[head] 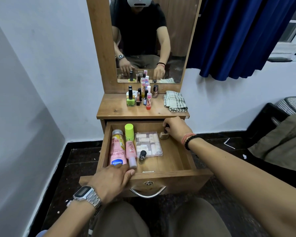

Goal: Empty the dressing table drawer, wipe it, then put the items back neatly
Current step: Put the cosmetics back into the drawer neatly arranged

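The wooden drawer [176, 159] stands pulled out below the dressing table top [113, 106]. Inside lie a pink Vaseline lotion bottle [116, 147], a lime green bottle [129, 131], a smaller pink bottle [131, 153], a dark-capped nail polish [142, 156] and a clear plastic case of small tubes [148, 144]. My right hand [176, 128] is at the drawer's far right corner, its fingers shut on the cap of a gold nail polish bottle [164, 135] that stands on the drawer floor. My left hand [112, 178] rests on the drawer's front left edge, touching the lotion bottle's end.
Several nail polishes and lip balms [140, 98] stand grouped on the table top below the mirror [147, 40]. A folded checked cloth [175, 100] lies at the top's right. A blue curtain [237, 36] hangs to the right, and a bed [280, 134] is beside it.
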Tool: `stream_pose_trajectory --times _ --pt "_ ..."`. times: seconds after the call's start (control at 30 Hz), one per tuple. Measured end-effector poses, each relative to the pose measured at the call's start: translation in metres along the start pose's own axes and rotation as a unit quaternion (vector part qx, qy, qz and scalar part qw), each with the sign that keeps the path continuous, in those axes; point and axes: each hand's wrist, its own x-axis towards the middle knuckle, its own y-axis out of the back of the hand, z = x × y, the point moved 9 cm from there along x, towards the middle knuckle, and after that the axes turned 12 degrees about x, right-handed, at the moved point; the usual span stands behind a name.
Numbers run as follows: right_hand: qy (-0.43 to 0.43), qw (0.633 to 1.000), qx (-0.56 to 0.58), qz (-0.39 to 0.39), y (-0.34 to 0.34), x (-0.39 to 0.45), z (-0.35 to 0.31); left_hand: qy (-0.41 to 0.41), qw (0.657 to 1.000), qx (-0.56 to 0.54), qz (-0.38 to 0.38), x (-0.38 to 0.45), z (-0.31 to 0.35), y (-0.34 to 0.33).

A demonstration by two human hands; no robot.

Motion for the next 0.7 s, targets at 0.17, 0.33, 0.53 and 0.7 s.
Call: stream_pose_trajectory --times 0.17,0.33,0.53,0.7 --pt "-0.011 1.000 -0.024 -0.004 -0.009 0.006 -0.003 -0.003 1.000 0.005 -0.002 0.000 0.001 0.000" --pt "-0.018 0.999 -0.043 -0.005 -0.011 0.009 -0.006 0.000 1.000 0.011 0.002 -0.001 0.001 0.000" --pt "-0.010 0.998 -0.061 0.018 -0.006 0.005 -0.006 0.002 1.000 0.012 0.001 -0.002 0.001 0.001" --pt "0.052 0.994 -0.047 0.083 0.021 0.004 -0.021 0.005 1.000 0.010 -0.004 -0.002 0.002 0.001"
